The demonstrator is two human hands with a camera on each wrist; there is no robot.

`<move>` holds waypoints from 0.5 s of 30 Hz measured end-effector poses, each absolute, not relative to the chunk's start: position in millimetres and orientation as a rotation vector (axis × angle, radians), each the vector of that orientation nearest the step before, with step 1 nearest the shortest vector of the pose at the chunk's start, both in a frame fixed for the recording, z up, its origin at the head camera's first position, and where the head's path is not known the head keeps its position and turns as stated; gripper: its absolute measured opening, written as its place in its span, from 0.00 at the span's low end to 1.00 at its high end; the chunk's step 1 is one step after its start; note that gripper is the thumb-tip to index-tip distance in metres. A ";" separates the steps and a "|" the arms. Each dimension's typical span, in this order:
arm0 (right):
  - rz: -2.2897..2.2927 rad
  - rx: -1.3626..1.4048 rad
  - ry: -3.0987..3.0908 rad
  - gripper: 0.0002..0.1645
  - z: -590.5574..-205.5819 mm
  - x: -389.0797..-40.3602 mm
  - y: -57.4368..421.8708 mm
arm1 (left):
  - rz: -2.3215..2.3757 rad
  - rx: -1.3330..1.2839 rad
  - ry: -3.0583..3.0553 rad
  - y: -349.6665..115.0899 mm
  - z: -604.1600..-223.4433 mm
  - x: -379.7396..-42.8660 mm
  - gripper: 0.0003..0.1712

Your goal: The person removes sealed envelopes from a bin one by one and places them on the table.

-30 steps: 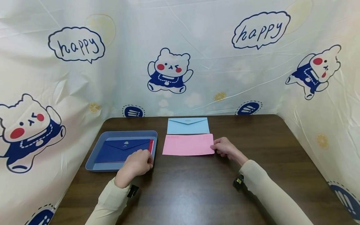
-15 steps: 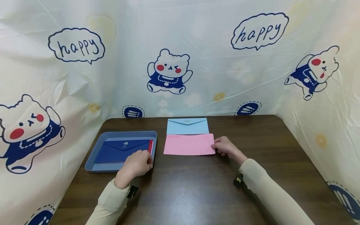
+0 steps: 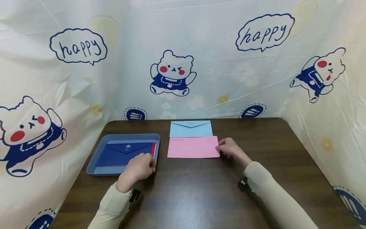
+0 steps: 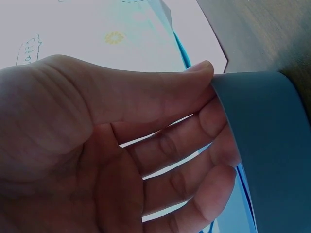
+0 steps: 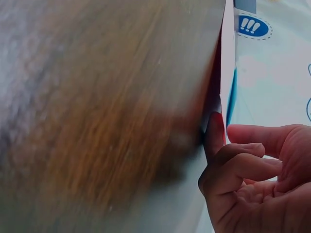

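A blue tray [image 3: 128, 137] lies at the left of the table, holding a navy envelope [image 3: 121, 156] with a red edge [image 3: 153, 147] showing at its right. My left hand [image 3: 139, 166] grips the tray's right side near the front corner; in the left wrist view thumb and fingers hold the tray wall [image 4: 274, 150]. Right of the tray, a pink envelope [image 3: 193, 148] lies just in front of a light blue envelope [image 3: 191, 129], their edges meeting or slightly overlapping. My right hand [image 3: 229, 148] pinches the pink envelope's right edge, which the right wrist view shows edge-on between thumb and index finger.
Everything lies on a dark brown wooden table [image 3: 188, 190]. A pale curtain [image 3: 214, 79] printed with bears and "happy" bubbles surrounds its back and sides. Each wrist carries a small black device [image 3: 135, 195].
The pink envelope has slid slightly to the right with my right hand, lining up more squarely in front of the light blue envelope. My left hand and the tray stay put.
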State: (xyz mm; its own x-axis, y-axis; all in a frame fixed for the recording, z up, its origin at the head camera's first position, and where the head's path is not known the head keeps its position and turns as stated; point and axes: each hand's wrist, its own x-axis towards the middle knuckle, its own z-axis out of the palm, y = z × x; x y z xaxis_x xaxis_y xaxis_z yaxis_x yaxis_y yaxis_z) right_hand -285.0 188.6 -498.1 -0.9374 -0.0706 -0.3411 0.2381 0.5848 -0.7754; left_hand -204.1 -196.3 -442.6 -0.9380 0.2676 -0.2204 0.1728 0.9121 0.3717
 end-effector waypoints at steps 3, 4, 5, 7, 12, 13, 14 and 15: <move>-1.271 0.149 2.499 0.17 -498.0 -285.4 190.1 | 0.509 0.323 2.806 -196.4 -443.1 -204.3 0.05; -1.263 0.153 2.506 0.17 -498.0 -285.6 190.7 | 0.508 0.323 2.806 -196.4 -443.3 -204.3 0.05; -1.259 0.154 2.510 0.18 -498.1 -285.8 191.3 | 0.508 0.324 2.806 -196.3 -443.4 -204.2 0.05; -1.253 0.161 2.516 0.18 -498.3 -285.7 192.7 | 0.508 0.327 2.805 -196.3 -443.6 -203.9 0.05; -1.243 0.154 2.529 0.19 -499.3 -283.9 195.0 | 0.502 0.330 2.808 -196.3 -443.3 -203.7 0.06; -1.241 0.151 2.533 0.19 -499.3 -283.4 195.3 | 0.499 0.330 2.810 -196.3 -443.1 -203.8 0.06; -1.236 0.141 2.542 0.18 -499.1 -282.6 195.4 | 0.495 0.331 2.811 -196.3 -442.8 -204.0 0.06; -1.230 0.134 2.553 0.18 -498.6 -281.6 195.3 | 0.492 0.332 2.812 -196.3 -442.8 -204.2 0.06</move>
State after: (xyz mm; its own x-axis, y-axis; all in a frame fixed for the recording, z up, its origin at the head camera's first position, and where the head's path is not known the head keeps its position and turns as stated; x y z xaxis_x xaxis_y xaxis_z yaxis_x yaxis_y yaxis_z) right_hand -281.6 195.3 -498.6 -0.9496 -0.0470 -0.3098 0.2130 0.6282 -0.7483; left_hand -204.2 -196.3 -442.8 -0.9383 0.2672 -0.2195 0.1768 0.9161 0.3598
